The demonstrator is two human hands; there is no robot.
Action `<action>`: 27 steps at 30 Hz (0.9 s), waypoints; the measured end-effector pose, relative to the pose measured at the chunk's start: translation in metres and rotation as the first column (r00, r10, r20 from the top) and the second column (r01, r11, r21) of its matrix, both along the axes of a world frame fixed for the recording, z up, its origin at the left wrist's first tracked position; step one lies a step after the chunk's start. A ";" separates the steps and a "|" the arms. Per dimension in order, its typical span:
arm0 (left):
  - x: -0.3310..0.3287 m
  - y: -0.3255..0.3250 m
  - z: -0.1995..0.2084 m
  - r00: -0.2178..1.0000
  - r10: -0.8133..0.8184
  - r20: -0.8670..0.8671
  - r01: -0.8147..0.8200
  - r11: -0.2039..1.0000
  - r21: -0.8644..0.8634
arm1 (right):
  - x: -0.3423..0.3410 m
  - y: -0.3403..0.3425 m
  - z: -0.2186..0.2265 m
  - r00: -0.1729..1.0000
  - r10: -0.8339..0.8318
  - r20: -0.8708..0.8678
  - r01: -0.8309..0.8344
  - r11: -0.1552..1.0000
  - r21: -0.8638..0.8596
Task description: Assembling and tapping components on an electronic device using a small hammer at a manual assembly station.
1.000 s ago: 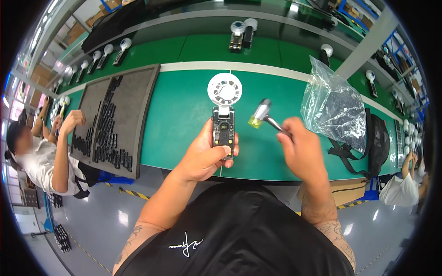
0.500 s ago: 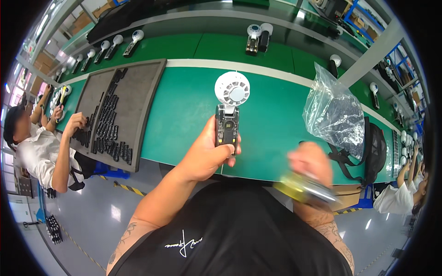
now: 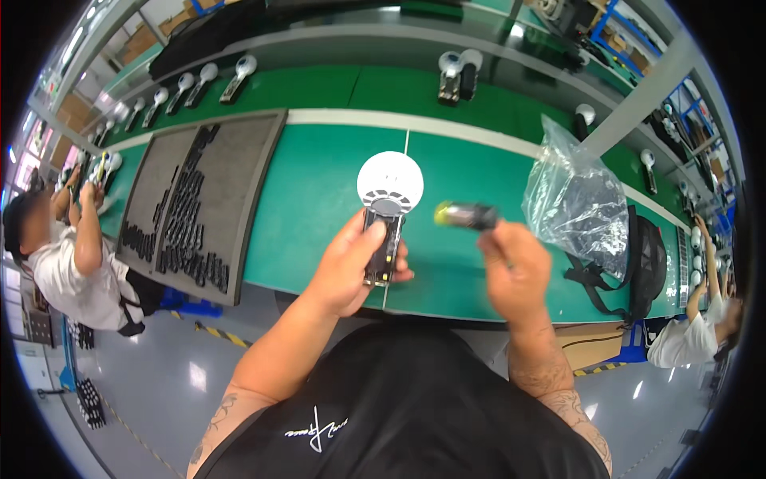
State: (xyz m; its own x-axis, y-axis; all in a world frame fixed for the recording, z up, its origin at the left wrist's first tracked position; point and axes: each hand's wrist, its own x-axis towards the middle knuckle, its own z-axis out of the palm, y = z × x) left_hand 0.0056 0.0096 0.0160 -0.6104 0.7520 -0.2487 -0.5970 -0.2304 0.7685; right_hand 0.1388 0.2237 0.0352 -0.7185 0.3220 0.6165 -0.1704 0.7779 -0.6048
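Observation:
My left hand (image 3: pixel 341 267) is closed around the dark handle of a small handheld fan (image 3: pixel 389 180). Its round white head points away from me, and the handle's inside shows a circuit board with small yellow spots. The thumb presses on the handle just below the head. To the right, above the green bench, my right hand (image 3: pixel 519 267) grips a short cylindrical tool (image 3: pixel 469 215) with a dark body and a yellow end. Motion blurs this tool, so its exact kind cannot be made out. Its yellow end faces the fan, with a gap between them.
A grey foam tray (image 3: pixel 254 191) of black parts lies on the left of the bench (image 3: pixel 319 176). A clear plastic bag (image 3: pixel 570 199) and a black backpack (image 3: pixel 648 255) lie at right. More fans (image 3: pixel 449 76) stand on the green strip beyond. Co-workers (image 3: pixel 72 247) sit at both sides.
My right hand has swung forward, turning the tool's yellow end toward the fan. The fan has tilted, its head lower and slightly left. The left co-worker's hand has left the tray.

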 end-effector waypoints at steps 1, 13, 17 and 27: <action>-0.006 -0.001 -0.006 1.000 -0.021 -0.014 0.021 1.000 0.011 | 0.003 0.001 0.002 1.000 0.012 0.003 -0.012 1.000 -0.003; -0.016 -0.007 -0.026 1.000 -0.017 0.022 0.012 0.978 0.209 | 0.009 0.019 -0.062 0.878 -0.153 0.454 0.061 0.976 0.211; -0.016 -0.005 -0.027 0.999 0.002 0.034 -0.008 0.984 0.178 | 0.004 0.016 -0.064 0.900 -0.183 0.394 0.110 0.973 0.202; -0.029 -0.003 -0.039 0.998 0.004 0.056 -0.017 0.972 0.235 | 0.001 0.016 -0.065 0.896 -0.218 0.387 0.133 0.963 0.234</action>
